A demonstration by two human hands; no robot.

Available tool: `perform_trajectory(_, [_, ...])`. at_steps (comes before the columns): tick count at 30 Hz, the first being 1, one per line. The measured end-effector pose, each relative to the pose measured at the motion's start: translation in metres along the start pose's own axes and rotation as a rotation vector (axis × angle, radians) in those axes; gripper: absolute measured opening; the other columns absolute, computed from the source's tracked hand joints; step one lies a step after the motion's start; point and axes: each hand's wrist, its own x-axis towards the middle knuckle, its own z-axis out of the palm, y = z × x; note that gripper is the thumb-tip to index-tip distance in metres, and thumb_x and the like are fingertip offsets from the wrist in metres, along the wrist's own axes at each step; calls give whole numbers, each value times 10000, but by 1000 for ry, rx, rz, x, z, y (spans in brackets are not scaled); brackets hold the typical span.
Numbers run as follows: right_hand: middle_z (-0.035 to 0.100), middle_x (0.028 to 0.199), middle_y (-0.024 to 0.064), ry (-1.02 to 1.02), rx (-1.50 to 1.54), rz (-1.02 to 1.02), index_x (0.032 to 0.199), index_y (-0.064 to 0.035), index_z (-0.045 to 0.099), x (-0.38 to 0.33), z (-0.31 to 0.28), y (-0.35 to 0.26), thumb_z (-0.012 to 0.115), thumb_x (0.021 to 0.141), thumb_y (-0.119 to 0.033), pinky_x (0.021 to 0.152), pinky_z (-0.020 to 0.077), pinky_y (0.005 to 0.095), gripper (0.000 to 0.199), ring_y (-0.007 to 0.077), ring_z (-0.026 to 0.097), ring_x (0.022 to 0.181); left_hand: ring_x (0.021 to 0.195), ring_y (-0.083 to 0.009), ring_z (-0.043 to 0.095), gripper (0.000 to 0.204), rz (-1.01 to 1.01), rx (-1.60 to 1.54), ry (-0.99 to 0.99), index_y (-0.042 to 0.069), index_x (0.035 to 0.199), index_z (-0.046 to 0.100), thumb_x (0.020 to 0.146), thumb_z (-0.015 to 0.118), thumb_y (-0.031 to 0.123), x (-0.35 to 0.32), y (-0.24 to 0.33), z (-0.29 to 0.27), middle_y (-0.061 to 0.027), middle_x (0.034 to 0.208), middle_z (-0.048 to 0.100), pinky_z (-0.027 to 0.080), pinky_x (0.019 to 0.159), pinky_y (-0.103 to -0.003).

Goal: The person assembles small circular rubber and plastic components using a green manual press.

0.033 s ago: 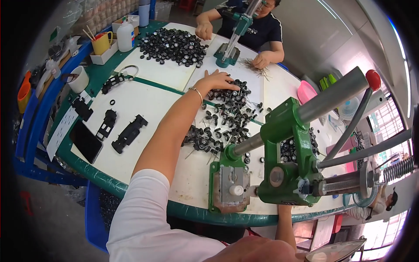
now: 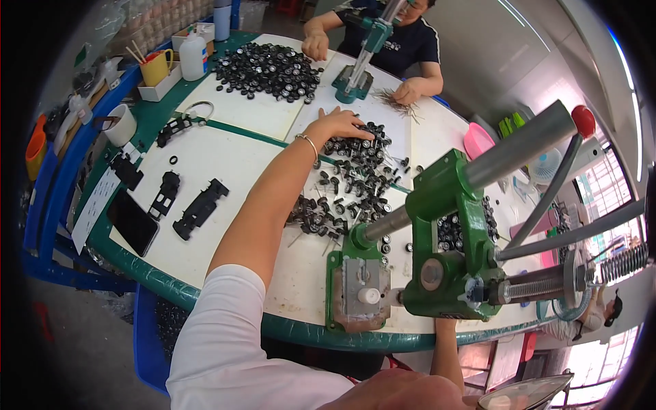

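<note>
My left hand (image 2: 340, 125) lies at the far edge of a heap of small black wheels on thin metal axles (image 2: 365, 154). Its fingers are stretched out and slightly apart, resting on the wheels with nothing gripped. A bracelet circles that wrist. Of my right arm only the forearm (image 2: 446, 348) shows; the hand is hidden behind the green hand press (image 2: 444, 253). At the press's foot sits a metal block with a white round knob (image 2: 369, 295). More wheels (image 2: 451, 232) lie beyond the press.
Across the table a person works beside another press (image 2: 353, 85), a big wheel pile (image 2: 270, 72) and thin rods (image 2: 398, 99). To the left lie black plastic chassis parts (image 2: 200, 208) and a phone (image 2: 133, 222). A blue bin (image 2: 147, 335) stands below the table's left edge.
The view has shifted very slightly. My left hand stays on the wheel heap, and nothing else has visibly moved.
</note>
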Motion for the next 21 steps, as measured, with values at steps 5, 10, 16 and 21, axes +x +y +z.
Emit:
perform_trajectory(5, [528,612,2,469,884,-47,763,-14,590,5,3,-7,719,684,-123,589,443,307,186,115,518,618,1258,-290,432,694,161,-23,-60,166,1202,627,657,683,591,-8,2,6,-121,1340,480,334,1050,-438])
perform_trajectory(10, [543,613,3,257,847,50,936,-6,641,8,-59,-66,596,901,-103,507,388,204,112,43,484,541,1179,-337,476,576,314,-67,-67,110,1131,654,705,679,497,-63,-4,15,-191,1258,519,366,1019,-350])
perform_trajectory(16, [570,634,14,278,908,-53,931,-10,646,10,-51,-56,607,897,-111,531,418,204,114,57,536,567,1205,-348,460,681,280,67,123,45,1176,617,788,572,603,-137,-17,24,-204,1289,511,362,1019,-396])
perform_trajectory(21, [535,594,-16,384,936,-131,956,-17,648,12,-45,-47,584,918,-145,454,338,198,148,28,444,492,1349,-307,335,515,217,-131,263,147,1243,601,849,608,480,-216,15,37,-164,1451,369,288,1087,-391])
